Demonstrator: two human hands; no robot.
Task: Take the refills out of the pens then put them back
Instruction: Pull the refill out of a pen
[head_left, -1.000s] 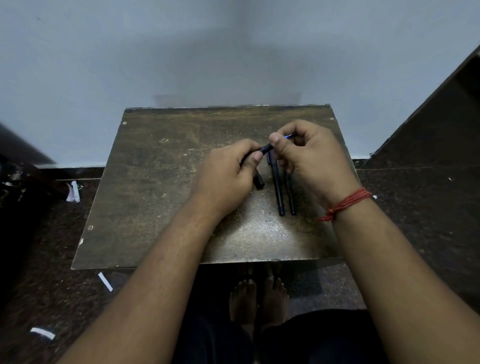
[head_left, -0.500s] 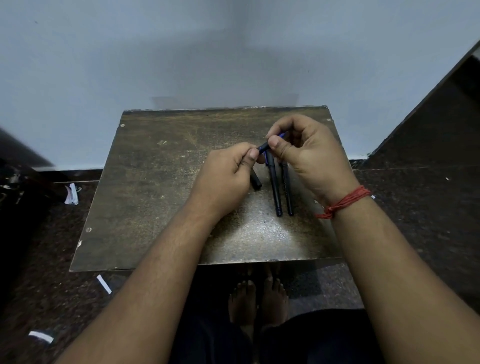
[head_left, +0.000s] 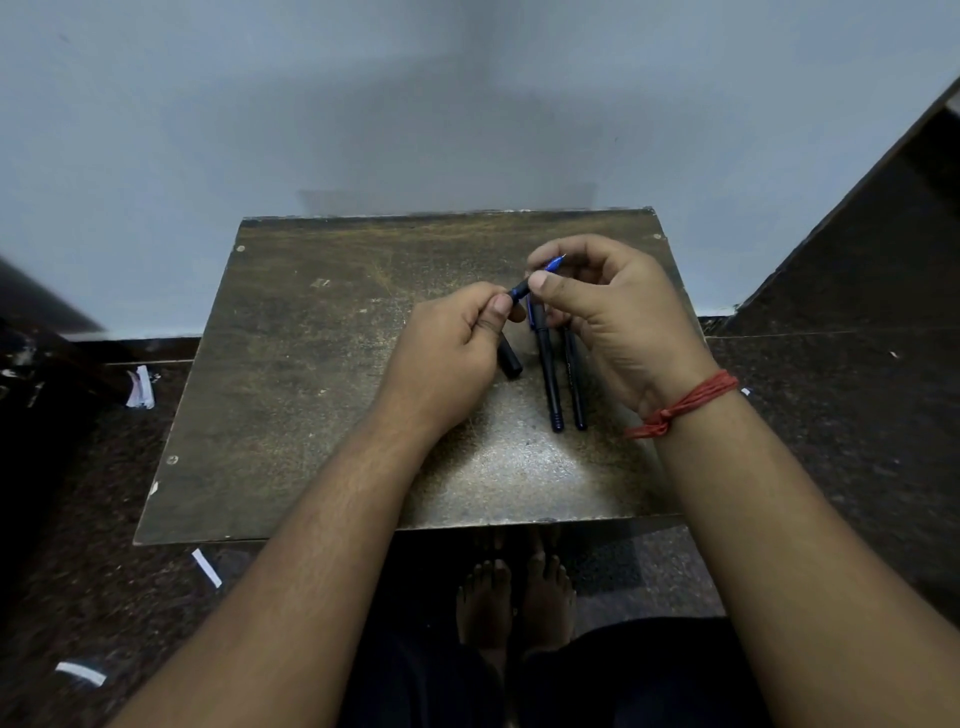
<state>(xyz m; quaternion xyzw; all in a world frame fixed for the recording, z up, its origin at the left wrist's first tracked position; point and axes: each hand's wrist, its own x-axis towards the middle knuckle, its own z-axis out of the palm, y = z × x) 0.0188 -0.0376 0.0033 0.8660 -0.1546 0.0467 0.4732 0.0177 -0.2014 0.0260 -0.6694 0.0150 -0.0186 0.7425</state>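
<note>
Both hands hold one dark pen (head_left: 519, 289) above the worn brown table (head_left: 311, 374). My left hand (head_left: 447, 358) grips its barrel, and the rear end sticks out below the palm. My right hand (head_left: 608, 312) pinches the blue tip end, whose point (head_left: 556, 261) shows between the fingers. Two more dark pens lie side by side on the table under my right hand: one (head_left: 549, 379) on the left, the other (head_left: 575, 395) on the right. Whether a refill is out of any barrel is hidden by my fingers.
The table stands against a pale wall. Dark floor surrounds it, with scraps of white paper (head_left: 140, 387) at the left and near the front left corner (head_left: 207, 567). My bare feet (head_left: 514, 592) show below the table's front edge. A dark slanted surface rises at the right.
Both hands stay on the same pen. My right hand has lifted slightly, and the blue tip now shows more clearly between its fingers. The two pens on the table have not moved.
</note>
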